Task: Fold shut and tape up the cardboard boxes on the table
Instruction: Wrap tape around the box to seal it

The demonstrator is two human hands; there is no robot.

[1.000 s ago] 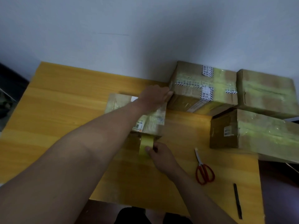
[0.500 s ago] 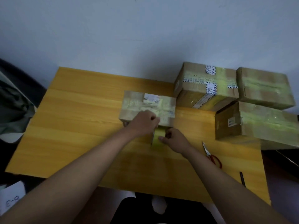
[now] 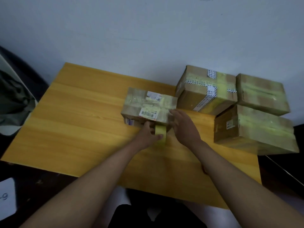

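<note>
While the left hand point(image 3: 148, 134) holds the roll of yellow tape point(image 3: 160, 134), its grip pinching the roll with the thumb across the near face and the fingers behind, the right hand point(image 3: 182, 127) lies on the near right corner of the small cardboard box point(image 3: 148, 106), its grip spread, fingers fairly straight and pressed flat to the cardboard. Just beyond the left grip, touching the roll, is the front face of that box, which stands on the yellow wooden worktop point(image 3: 82, 120). Its top is covered in pale yellowish tape and carries a white barcode label point(image 3: 148, 113) close to the right fingertips; the print on it is too small to read. A torn white sticker point(image 3: 153, 96) sits farther back on the lid, also illegible.

To the right of the right grip, and apart from it, stand three larger taped boxes. The nearest of these point(image 3: 253, 130) bears a small white label on its side. Behind the right grip, the box with black-and-white printed tape point(image 3: 207, 91) crossing its top touches the small box's far right corner; the characters cannot be made out. The third box point(image 3: 261, 94) sits farthest right, at the back.

At the lower left edge, off the worktop, a white sheet point(image 3: 6, 196) shows a handwritten mark like "-9".
</note>
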